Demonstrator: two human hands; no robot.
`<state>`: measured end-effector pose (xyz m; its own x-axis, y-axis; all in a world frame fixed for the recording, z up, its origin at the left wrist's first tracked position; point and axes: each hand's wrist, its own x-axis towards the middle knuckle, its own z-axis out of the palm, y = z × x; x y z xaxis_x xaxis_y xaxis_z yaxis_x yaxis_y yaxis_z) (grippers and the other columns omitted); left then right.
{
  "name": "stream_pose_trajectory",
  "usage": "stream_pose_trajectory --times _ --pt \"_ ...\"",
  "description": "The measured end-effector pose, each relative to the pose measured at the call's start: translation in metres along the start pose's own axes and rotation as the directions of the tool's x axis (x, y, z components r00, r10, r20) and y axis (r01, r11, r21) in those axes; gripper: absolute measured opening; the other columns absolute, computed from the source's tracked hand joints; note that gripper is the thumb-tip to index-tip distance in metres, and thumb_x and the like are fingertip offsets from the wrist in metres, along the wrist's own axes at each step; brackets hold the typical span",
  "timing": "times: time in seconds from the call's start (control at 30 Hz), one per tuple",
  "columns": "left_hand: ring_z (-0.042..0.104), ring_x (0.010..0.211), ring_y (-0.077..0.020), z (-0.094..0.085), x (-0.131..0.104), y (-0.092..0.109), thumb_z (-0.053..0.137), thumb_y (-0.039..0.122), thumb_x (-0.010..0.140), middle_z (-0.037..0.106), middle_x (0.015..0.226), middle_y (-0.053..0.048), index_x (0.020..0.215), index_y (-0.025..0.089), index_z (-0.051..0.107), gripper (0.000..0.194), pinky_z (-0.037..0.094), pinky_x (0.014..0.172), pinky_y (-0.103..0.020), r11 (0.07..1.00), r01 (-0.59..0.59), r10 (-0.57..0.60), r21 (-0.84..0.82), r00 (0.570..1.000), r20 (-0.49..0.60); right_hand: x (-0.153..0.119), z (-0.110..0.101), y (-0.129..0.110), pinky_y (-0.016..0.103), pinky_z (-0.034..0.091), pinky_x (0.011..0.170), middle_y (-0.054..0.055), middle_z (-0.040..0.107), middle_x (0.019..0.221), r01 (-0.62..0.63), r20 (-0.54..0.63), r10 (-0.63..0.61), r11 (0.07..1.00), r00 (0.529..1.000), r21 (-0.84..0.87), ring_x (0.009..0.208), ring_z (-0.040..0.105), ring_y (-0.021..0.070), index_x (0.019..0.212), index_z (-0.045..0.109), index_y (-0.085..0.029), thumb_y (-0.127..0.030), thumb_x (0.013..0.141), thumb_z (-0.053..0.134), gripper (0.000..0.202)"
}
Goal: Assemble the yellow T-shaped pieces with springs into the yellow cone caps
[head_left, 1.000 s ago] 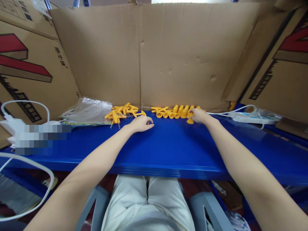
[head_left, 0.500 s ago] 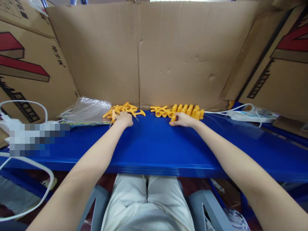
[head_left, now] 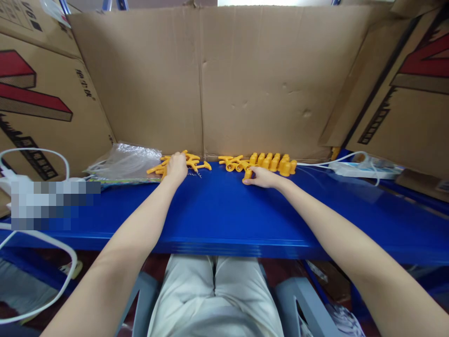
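Observation:
My left hand (head_left: 176,166) is closed at the pile of yellow branched pieces (head_left: 192,161) on the blue table; its fingertips and anything in them are hidden. Thin metal spirals (head_left: 194,174) lie just right of it. My right hand (head_left: 262,177) grips a yellow cup-shaped piece (head_left: 248,175), upright at the table surface. Behind and right of that hand stand several more yellow cup-shaped pieces (head_left: 277,161) in rows. Yellow branched pieces with round open ends (head_left: 229,167) lie left of those rows.
Clear plastic bags (head_left: 128,161) lie at the back left of the blue table (head_left: 210,215). A white power strip (head_left: 365,171) with a cable lies at the right. Cardboard (head_left: 263,79) walls the back, and a white device with a cable (head_left: 21,187) is at the left edge.
My left hand has lifted slightly and closed more, its back now upward. My right hand has shifted slightly left with the yellow cup-shaped piece.

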<state>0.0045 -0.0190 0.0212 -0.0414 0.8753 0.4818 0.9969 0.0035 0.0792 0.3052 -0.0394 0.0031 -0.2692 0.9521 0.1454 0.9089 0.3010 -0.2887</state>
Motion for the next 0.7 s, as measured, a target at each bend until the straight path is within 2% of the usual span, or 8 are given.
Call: stream_pose_trajectory --times 0.1,0.23,0.33,0.43,0.5,0.57,0.63,0.7 --pt "0.060 0.107 -0.0252 -0.003 0.004 -0.001 0.037 0.004 0.084 0.066 0.112 -0.014 0.112 0.015 0.065 0.042 0.047 0.091 -0.035 0.998 -0.033 0.028 -0.053 0.996 -0.087 0.001 0.001 0.001 0.032 0.050 0.083 0.008 0.071 0.101 0.001 -0.011 -0.001 1.000 1.000 -0.021 0.094 0.067 0.0239 0.101 0.064 -0.017 -0.033 0.083 0.066 0.024" --pt "0.058 0.112 -0.0237 -0.007 0.004 0.008 0.038 0.004 0.084 0.068 0.113 -0.010 0.115 0.019 0.066 0.044 0.045 0.098 -0.034 0.974 -0.203 0.188 -0.105 0.972 -0.139 0.001 0.002 0.001 0.032 0.050 0.084 0.009 0.070 0.105 0.003 -0.007 -0.003 1.000 1.000 -0.020 0.097 0.066 0.0244 0.103 0.063 -0.017 -0.033 0.083 0.066 0.026" --pt "0.060 0.112 -0.0227 -0.004 -0.003 0.024 0.040 0.006 0.086 0.069 0.114 -0.011 0.117 0.016 0.066 0.041 0.044 0.100 -0.035 0.907 -0.385 0.368 -0.171 0.922 -0.124 0.000 0.001 0.000 0.033 0.050 0.084 0.009 0.070 0.106 -0.004 -0.005 0.003 1.000 1.000 -0.020 0.097 0.067 0.0249 0.106 0.063 -0.017 -0.032 0.083 0.066 0.028" --pt "0.063 0.107 -0.0209 0.006 -0.015 0.043 0.046 0.011 0.087 0.070 0.112 -0.012 0.116 0.014 0.067 0.036 0.046 0.099 -0.033 0.798 -0.529 0.539 -0.288 0.841 -0.051 0.000 0.001 -0.001 0.032 0.050 0.085 0.010 0.071 0.106 -0.020 -0.007 0.020 1.000 1.000 -0.018 0.098 0.067 0.0251 0.108 0.063 -0.016 -0.032 0.083 0.066 0.030" --pt "0.066 0.100 -0.0191 0.013 -0.022 0.052 0.049 0.012 0.087 0.071 0.109 -0.010 0.119 0.016 0.066 0.036 0.048 0.095 -0.033 0.754 -0.552 0.597 -0.355 0.802 0.021 0.000 0.001 -0.001 0.032 0.049 0.085 0.010 0.071 0.108 -0.026 -0.009 0.026 1.000 1.000 -0.016 0.099 0.067 0.0252 0.108 0.063 -0.016 -0.032 0.083 0.067 0.030" --pt "0.067 0.094 -0.0173 0.019 -0.027 0.057 0.052 0.013 0.085 0.070 0.113 -0.009 0.126 0.017 0.061 0.043 0.051 0.091 -0.032 0.738 -0.546 0.619 -0.398 0.782 0.076 0.001 0.002 -0.001 0.032 0.049 0.086 0.010 0.070 0.110 -0.028 -0.013 0.028 0.999 1.000 -0.016 0.101 0.066 0.0255 0.110 0.063 -0.017 -0.031 0.082 0.067 0.032" --pt "0.066 0.094 -0.0163 0.022 -0.029 0.058 0.051 0.011 0.083 0.065 0.123 -0.010 0.133 0.016 0.055 0.050 0.052 0.089 -0.030 0.732 -0.543 0.624 -0.411 0.777 0.086 0.001 0.002 -0.001 0.033 0.049 0.086 0.010 0.070 0.111 -0.028 -0.013 0.028 0.999 1.000 -0.019 0.102 0.066 0.0259 0.112 0.063 -0.017 -0.032 0.082 0.068 0.034" --pt "0.063 0.105 -0.0173 0.021 -0.027 0.054 0.047 0.008 0.082 0.060 0.130 -0.011 0.134 0.015 0.054 0.053 0.049 0.095 -0.030 0.740 -0.551 0.617 -0.384 0.784 0.063 0.001 0.002 0.000 0.033 0.049 0.086 0.011 0.070 0.110 -0.026 -0.008 0.025 0.999 1.000 -0.020 0.101 0.066 0.0258 0.113 0.062 -0.016 -0.032 0.082 0.067 0.035"
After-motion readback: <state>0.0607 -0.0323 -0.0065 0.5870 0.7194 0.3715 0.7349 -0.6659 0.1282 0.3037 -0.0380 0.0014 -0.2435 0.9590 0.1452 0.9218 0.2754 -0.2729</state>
